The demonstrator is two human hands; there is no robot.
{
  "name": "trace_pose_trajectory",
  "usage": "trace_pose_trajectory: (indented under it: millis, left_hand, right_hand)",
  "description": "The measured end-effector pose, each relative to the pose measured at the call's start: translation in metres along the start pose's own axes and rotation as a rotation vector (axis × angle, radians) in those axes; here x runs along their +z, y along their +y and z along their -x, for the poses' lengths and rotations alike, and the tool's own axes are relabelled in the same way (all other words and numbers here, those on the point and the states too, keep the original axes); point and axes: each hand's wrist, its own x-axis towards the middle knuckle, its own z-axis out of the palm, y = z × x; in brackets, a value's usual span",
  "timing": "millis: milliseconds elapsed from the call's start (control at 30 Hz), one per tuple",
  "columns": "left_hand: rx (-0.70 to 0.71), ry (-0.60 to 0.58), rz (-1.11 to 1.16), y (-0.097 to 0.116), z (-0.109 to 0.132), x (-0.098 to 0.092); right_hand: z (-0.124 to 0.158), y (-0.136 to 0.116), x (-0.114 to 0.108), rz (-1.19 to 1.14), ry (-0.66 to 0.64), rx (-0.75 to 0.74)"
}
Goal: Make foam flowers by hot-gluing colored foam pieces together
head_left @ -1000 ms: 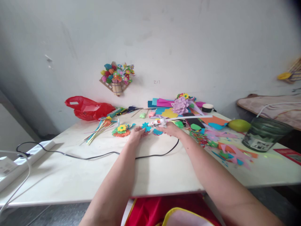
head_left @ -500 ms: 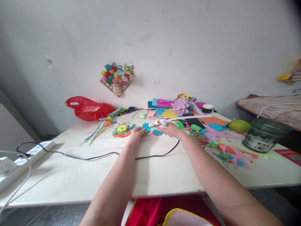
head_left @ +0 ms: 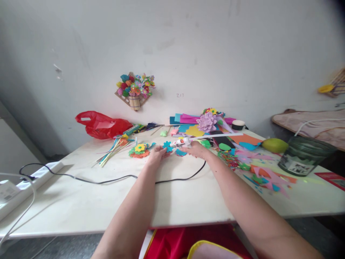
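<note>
1. Little has moved since the earlier frame: the whole view has slid very slightly, while both hands and what they hold keep essentially the same positions.
2. Left hand point(head_left: 159, 154): thumb and fingers grip the rim of a blue foam flower point(head_left: 167, 144), above the table point(head_left: 188, 201). The edge hold presumably leaves the petals exposed and the fingertips away from the heat.
3. Right hand point(head_left: 198, 149): fingers are wrapped around a white hot-glue gun point(head_left: 184, 141), nozzle pointing left at the flower. Whether the trigger is pressed, or the tip touches the foam, cannot be told.
4. A long white glue stick point(head_left: 219, 136) projects from the gun's rear, likely as its feed. Black cord point(head_left: 175, 181) runs from the power strip point(head_left: 40, 175) across the table towards the right hand, probably powering the gun.
5. Another blue foam piece point(head_left: 181, 152) lies just below the gun; layered foam flowers point(head_left: 139, 147) sit left of the left hand, both seemingly within easy reach.
6. Containers: a stick-built wall vase point(head_left: 134, 103) holds many-coloured craft flowers. Contents of the red plastic bag point(head_left: 105, 126) and the dark green labelled jar point(head_left: 303, 158) cannot be determined.
</note>
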Motion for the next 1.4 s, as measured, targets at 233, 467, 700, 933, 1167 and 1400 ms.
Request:
trace_pose_trajectory:
  millis: [233, 467, 700, 933, 1167, 1400]
  left_hand:
    - [-0.007, -0.012, 0.013, 0.0005, 0.0001, 0.0001]
    - [-0.011, -0.031, 0.026, 0.0, -0.0009, -0.0007]
    - [-0.01, -0.029, 0.046, -0.0017, -0.0029, -0.0027]
    - [-0.012, -0.035, 0.035, -0.0002, -0.0017, -0.0014]
    - [-0.003, -0.013, 0.069, 0.004, 0.001, -0.0007]
    - [0.004, -0.005, 0.119, 0.0082, 0.0033, -0.0008]
  right_hand:
    - [0.0006, -0.0009, -0.001, 0.013, 0.036, -0.015]
    - [0.003, -0.0079, -0.001, -0.001, 0.032, -0.038]
    - [0.0012, -0.0017, -0.0024, 0.022, 0.043, -0.033]
    - [0.0016, -0.0056, -0.0008, 0.008, 0.037, -0.035]
    - [0.0001, -0.0015, -0.0017, -0.001, 0.049, -0.041]
    - [0.0022, -0.0057, -0.0016, -0.126, 0.089, -0.035]
